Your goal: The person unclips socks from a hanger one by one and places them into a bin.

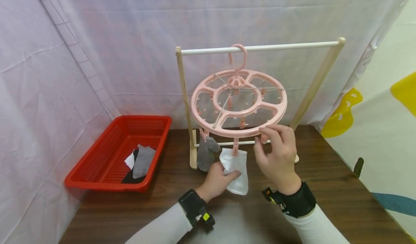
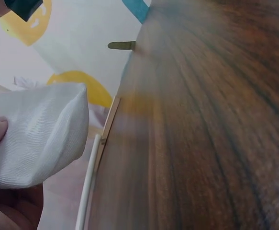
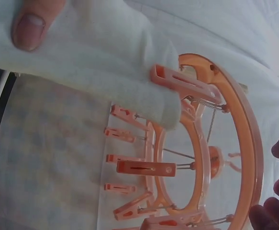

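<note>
A white sock [image 1: 238, 171] hangs by its top edge from a pink clothespin [image 1: 235, 147] on the round pink drying hanger [image 1: 240, 131]. My left hand [image 1: 217, 181] holds the sock's side, thumb across its front. In the left wrist view the sock [image 2: 43, 134] spreads out from between thumb and fingers. My right hand [image 1: 277, 153] is raised at the hanger's front right rim, close to another clip [image 1: 264, 138]. The right wrist view shows its fingertips [image 3: 271, 215] at the rim, with a gap between thumb and fingers. Left of the white sock, a grey sock [image 1: 206, 153] hangs from a clip.
A red plastic basket [image 1: 87, 184] stands on the left of the dark wooden table [image 1: 338, 200], with grey, black and white cloth pieces [image 1: 144, 161] inside. The hanger's hook is over the white bar [image 1: 289, 47] of a wooden-sided rack [image 1: 316, 81]. White cloth [image 1: 146, 56] surrounds the table.
</note>
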A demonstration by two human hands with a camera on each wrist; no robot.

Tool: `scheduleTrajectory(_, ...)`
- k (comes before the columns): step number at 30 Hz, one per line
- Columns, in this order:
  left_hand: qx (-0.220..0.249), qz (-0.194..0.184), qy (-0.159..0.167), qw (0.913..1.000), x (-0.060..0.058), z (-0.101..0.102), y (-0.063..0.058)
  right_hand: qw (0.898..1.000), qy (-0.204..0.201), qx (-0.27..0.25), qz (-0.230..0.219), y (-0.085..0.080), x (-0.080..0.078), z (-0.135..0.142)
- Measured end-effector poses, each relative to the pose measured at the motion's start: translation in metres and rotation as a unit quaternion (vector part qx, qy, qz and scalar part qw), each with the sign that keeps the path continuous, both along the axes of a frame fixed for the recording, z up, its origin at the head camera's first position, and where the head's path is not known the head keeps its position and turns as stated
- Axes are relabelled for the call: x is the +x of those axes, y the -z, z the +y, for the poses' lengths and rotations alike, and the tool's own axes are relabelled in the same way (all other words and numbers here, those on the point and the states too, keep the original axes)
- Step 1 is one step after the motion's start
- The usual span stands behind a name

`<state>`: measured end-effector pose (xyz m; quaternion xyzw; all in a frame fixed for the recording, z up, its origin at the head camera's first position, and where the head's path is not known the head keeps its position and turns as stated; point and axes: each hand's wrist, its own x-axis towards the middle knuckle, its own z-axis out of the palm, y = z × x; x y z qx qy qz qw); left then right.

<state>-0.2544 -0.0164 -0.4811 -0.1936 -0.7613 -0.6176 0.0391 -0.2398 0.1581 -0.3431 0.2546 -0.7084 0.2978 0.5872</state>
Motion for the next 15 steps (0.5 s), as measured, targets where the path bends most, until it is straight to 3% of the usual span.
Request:
scheduleTrajectory(8,-0.011,-0.006,-0.008,0.9999,0.0001,-0.0007,0.0024,0.998,-0.038,0.051,-0.023,0.0012,0.0038,0.0032)
scheduleTrajectory(11,-0.012,-0.011,-0.003,0.9999,-0.0017,-0.0018,0.0025,0.992,-0.049,0.089,-0.074,0.0024,0.0052,0.0072)
scheduleTrajectory(15,-0.02,-0.006,0.001,0.9998,-0.0051,-0.0033,0.0047,0.973,-0.039,0.151,-0.168,0.0047,0.0069,0.009)
